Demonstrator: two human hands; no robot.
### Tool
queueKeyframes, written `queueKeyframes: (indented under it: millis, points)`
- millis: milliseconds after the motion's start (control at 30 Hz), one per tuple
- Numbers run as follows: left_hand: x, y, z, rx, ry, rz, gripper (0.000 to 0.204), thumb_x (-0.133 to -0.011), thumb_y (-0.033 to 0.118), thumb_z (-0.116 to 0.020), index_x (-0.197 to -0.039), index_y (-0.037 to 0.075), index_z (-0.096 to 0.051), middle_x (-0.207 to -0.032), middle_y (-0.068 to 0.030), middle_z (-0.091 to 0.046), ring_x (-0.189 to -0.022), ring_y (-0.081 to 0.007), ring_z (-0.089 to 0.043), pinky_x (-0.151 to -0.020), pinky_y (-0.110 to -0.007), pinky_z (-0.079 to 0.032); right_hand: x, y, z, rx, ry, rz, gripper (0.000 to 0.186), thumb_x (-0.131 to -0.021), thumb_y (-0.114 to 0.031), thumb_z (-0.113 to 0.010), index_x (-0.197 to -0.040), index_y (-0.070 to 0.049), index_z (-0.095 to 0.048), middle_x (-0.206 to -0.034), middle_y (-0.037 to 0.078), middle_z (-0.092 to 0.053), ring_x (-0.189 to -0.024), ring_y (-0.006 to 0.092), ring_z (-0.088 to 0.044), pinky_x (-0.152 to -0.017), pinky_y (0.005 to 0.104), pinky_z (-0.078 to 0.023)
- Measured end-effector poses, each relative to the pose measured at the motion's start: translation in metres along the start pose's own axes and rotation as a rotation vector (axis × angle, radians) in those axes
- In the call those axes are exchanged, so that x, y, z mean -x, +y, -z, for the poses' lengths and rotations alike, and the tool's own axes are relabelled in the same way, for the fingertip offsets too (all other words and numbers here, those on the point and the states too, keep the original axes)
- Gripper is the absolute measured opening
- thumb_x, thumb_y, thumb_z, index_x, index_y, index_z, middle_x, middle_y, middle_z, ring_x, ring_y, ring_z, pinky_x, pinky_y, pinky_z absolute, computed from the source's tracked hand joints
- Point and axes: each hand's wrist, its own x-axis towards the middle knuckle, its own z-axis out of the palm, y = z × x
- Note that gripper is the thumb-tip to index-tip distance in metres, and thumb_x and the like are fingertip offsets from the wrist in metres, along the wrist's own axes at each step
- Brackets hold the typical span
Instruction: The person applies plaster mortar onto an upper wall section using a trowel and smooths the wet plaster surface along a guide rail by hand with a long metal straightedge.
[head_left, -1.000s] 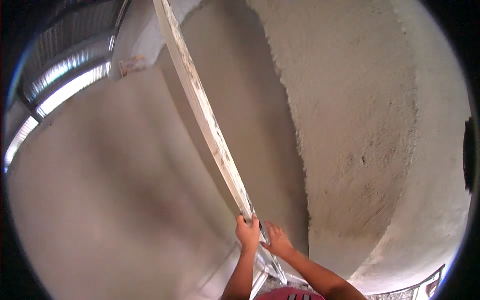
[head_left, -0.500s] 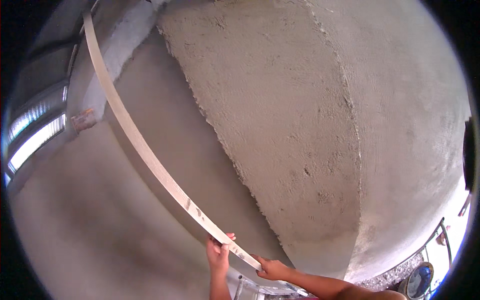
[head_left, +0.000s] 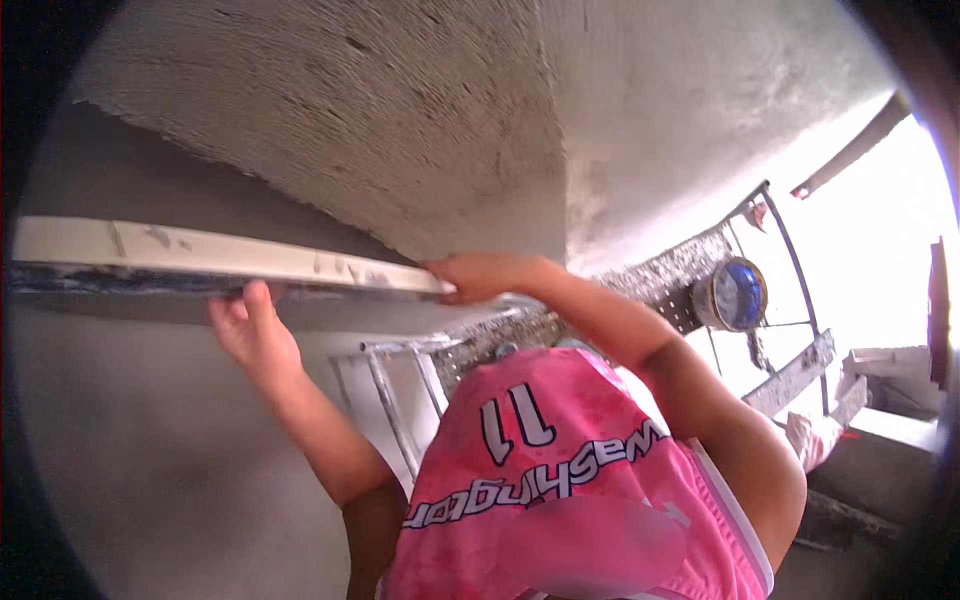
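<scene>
A long pale plasterer's straightedge (head_left: 210, 243) stretches from the far left to the middle, with grey smears on its face and a dark, dirty lower side. My right hand (head_left: 485, 277) is closed round its right end. Under its lower side, my left hand (head_left: 258, 340) grips it from below, the thumb up against the edge and the other fingers partly hidden. Behind the straightedge, rough grey plaster (head_left: 370, 110) covers a sloping surface and ends in a ragged edge beside a smoother, darker band (head_left: 150, 165).
A bucket (head_left: 735, 295) with a bluish inside stands on the perforated scaffold platform (head_left: 672, 275) at the right. Metal scaffold tubes (head_left: 385, 400) rise near my left forearm. Farther right are a bent rail (head_left: 795, 250) and a plank (head_left: 795, 375). My pink shirt fills the lower middle.
The view has tilted down toward my body. The straightedge now appears nearly level instead of steeply slanted, and both hands look closer. My hands still hold it.
</scene>
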Motion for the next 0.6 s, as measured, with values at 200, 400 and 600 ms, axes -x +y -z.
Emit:
queueKeyframes:
  millis: [200,400,600]
  points:
    - [0.017,-0.005,-0.088,0.034,0.003,0.060,0.044,-0.092,0.023,-0.078,-0.124,0.002,-0.057,-0.112,-0.0042,-0.068,-0.101,-0.0118,-0.062,-0.085,-0.028,-0.049,0.051,0.019,0.038,0.068,-0.021,-0.144,0.060,-0.089,-0.031,-0.073,-0.136,0.001,-0.053,-0.110,0.029,-0.069,-0.104,0.0464,-0.065,-0.090,0.0510,-0.051]
    - [0.008,0.013,-0.142,0.055,-0.024,0.018,0.035,-0.094,0.017,-0.076,-0.121,0.002,-0.061,-0.115,-0.0047,-0.069,-0.099,-0.0092,-0.063,-0.083,-0.024,-0.049,0.068,0.029,0.064,0.117,-0.009,-0.241,0.057,-0.086,-0.034,-0.075,-0.131,-0.003,-0.059,-0.115,0.025,-0.068,-0.109,0.0448,-0.064,-0.093,0.0515,-0.050]
    - [-0.002,0.010,-0.171,0.059,-0.049,-0.040,0.037,-0.095,0.018,-0.075,-0.124,0.000,-0.059,-0.118,-0.0090,-0.069,-0.104,-0.0117,-0.063,-0.089,-0.027,-0.050,0.074,0.039,0.078,0.120,0.055,-0.206,0.053,-0.086,-0.035,-0.076,-0.125,-0.001,-0.062,-0.109,0.027,-0.069,-0.104,0.0454,-0.065,-0.090,0.0515,-0.051]
